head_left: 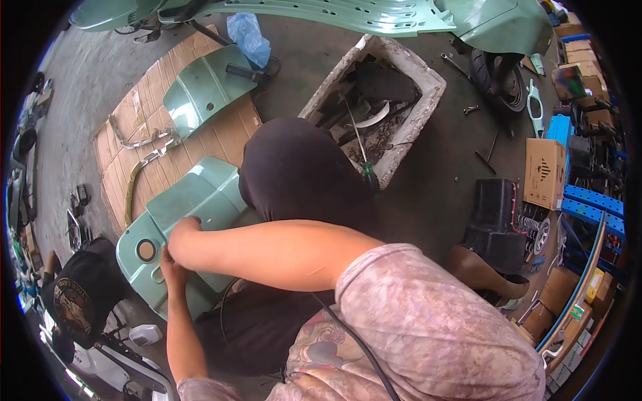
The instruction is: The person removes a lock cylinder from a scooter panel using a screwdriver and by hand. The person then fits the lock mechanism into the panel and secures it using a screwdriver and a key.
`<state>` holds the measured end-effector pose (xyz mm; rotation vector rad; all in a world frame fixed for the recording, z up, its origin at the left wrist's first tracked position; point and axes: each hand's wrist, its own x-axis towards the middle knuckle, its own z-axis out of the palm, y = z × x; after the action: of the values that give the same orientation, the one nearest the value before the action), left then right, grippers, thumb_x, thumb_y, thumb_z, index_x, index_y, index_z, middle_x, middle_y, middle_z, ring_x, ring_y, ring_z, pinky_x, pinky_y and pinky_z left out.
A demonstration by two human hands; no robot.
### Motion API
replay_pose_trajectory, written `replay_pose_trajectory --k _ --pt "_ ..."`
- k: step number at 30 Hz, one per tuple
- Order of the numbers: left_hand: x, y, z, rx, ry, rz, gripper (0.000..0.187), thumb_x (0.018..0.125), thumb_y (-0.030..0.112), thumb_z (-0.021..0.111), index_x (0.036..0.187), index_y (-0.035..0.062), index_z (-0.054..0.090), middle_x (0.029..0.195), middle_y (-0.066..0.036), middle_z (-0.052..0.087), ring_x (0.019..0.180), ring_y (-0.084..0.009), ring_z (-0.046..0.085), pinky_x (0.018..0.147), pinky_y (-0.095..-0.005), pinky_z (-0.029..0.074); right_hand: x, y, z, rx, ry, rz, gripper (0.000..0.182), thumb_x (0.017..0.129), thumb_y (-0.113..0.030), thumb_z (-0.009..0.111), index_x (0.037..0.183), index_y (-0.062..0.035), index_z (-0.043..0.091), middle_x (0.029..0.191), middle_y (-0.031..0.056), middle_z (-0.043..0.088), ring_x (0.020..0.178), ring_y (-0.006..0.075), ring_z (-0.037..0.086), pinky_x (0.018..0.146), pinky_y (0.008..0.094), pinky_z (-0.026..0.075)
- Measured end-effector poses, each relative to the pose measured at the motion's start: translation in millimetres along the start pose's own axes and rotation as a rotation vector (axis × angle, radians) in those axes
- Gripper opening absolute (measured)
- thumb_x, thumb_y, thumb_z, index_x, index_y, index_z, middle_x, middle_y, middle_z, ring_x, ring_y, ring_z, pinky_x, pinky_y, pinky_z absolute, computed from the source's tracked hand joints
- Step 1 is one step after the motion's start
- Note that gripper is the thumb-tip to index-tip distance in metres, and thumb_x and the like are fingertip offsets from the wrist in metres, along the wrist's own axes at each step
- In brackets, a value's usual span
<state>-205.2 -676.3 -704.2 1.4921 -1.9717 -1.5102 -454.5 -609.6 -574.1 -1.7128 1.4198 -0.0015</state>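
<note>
A pale green plastic body panel [207,177] with a round opening rests in front of me on the left, partly over cardboard. My right hand [183,235] is closed on its surface, reached across from the right. Just below it, my left hand [172,266] has its fingers pressed together beside the round opening, touching the panel. Both sets of fingertips are close together, and whatever they hold is too small or hidden. My dark-clothed knee [301,167] stands beside the panel's right end.
A second green panel [200,100] and metal brackets [134,175] lie on cardboard [110,150]. A worn white box [428,83] holds dark parts and a screwdriver [366,167]. Green scooter bodywork [501,23] spans the top. A person in black [80,294] is at the left.
</note>
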Motion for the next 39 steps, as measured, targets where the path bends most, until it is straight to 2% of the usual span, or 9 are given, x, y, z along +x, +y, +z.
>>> replay_pose_trajectory --k 4,5,9,12,15,19,22,32,39 --pt "-21.7 17.9 25.9 0.965 0.173 0.627 0.042 0.093 0.006 0.057 0.131 -0.0055 0.044 0.113 -0.011 0.062 0.101 -0.0154 0.059 0.088 -0.0271 0.046 -147.0 8.1 -96.3 0.274 0.331 -0.357 0.026 0.086 -0.027 0.062 0.099 -0.0055 0.068 0.100 0.0145 0.069 0.097 0.0301 0.066 0.077 0.0419 0.052" --pt "-11.4 -6.9 22.1 0.437 0.169 0.339 0.037 0.095 0.007 0.052 0.130 -0.0061 0.047 0.119 -0.013 0.060 0.108 -0.0179 0.057 0.093 -0.0285 0.044 -160.7 33.3 -93.2 0.556 0.730 -0.577 0.029 0.087 -0.028 0.062 0.098 -0.0014 0.066 0.088 0.0158 0.069 0.083 0.0276 0.067 0.069 0.0384 0.052" --pt "-16.6 13.7 41.1 -0.054 0.217 0.057 0.032 0.097 0.010 0.049 0.123 -0.0078 0.053 0.117 -0.015 0.062 0.106 -0.0201 0.058 0.095 -0.0304 0.043 -221.9 196.1 -45.0 0.599 1.252 0.296 0.027 0.093 -0.023 0.058 0.099 0.0025 0.062 0.083 0.0087 0.067 0.075 0.0143 0.063 0.068 0.0271 0.049" --pt "-23.2 38.8 58.1 -0.094 0.232 0.086 0.030 0.097 0.013 0.051 0.118 -0.0059 0.058 0.109 -0.012 0.064 0.100 -0.0175 0.058 0.090 -0.0294 0.046 -229.4 330.9 91.7 0.173 0.580 0.974 0.061 0.089 -0.043 0.059 0.123 0.0063 0.051 0.119 0.0305 0.058 0.116 0.0442 0.054 0.097 0.0478 0.042" --pt "-24.7 33.0 65.8 -0.139 0.251 0.106 0.029 0.095 0.011 0.052 0.119 -0.0037 0.058 0.108 -0.014 0.065 0.096 -0.0180 0.061 0.085 -0.0292 0.049 -233.7 446.2 235.0 0.511 0.532 0.885 0.061 0.090 -0.047 0.053 0.122 0.0052 0.053 0.121 0.0302 0.058 0.115 0.0433 0.055 0.096 0.0461 0.044" --pt "-26.4 45.3 72.0 -0.213 0.263 0.096 0.029 0.095 0.009 0.052 0.120 -0.0035 0.058 0.108 -0.014 0.064 0.098 -0.0190 0.062 0.086 -0.0314 0.051 -230.4 422.0 231.1 0.411 0.704 0.666 0.047 0.096 -0.038 0.042 0.118 0.0013 0.057 0.115 0.0244 0.062 0.107 0.0365 0.060 0.089 0.0436 0.046" --pt "-21.0 23.1 73.6 -0.457 0.253 0.059 0.031 0.095 0.013 0.053 0.121 -0.0023 0.058 0.108 -0.013 0.064 0.094 -0.0162 0.060 0.083 -0.0279 0.049 -257.3 393.3 211.8 1.370 0.863 0.573 0.041 0.099 -0.031 0.041 0.121 0.0013 0.055 0.111 0.0154 0.065 0.102 0.0235 0.061 0.086 0.0371 0.048" --pt "-21.9 50.5 86.4 -0.881 0.136 -0.044 0.029 0.099 0.016 0.049 0.122 0.0010 0.057 0.101 -0.009 0.067 0.086 -0.0158 0.064 0.079 -0.0293 0.051 -334.7 117.0 -3.3 0.303 0.728 0.367 0.045 0.099 -0.023 0.048 0.142 -0.0102 0.045 0.093 0.0015 0.055 0.058 0.0030 0.045 0.048 0.0177 0.036" --pt "-12.3 56.4 94.0 -0.876 0.038 0.019 0.023 0.098 0.013 0.051 0.114 -0.0012 0.059 0.099 -0.007 0.064 0.085 -0.0147 0.064 0.078 -0.0280 0.055 -222.4 -21.7 -86.9 -0.510 0.164 0.188 0.043 0.094 -0.017 0.051 0.136 -0.0098 0.052 0.089 0.0120 0.053 0.079 0.0288 0.052 0.076 0.0371 0.042"
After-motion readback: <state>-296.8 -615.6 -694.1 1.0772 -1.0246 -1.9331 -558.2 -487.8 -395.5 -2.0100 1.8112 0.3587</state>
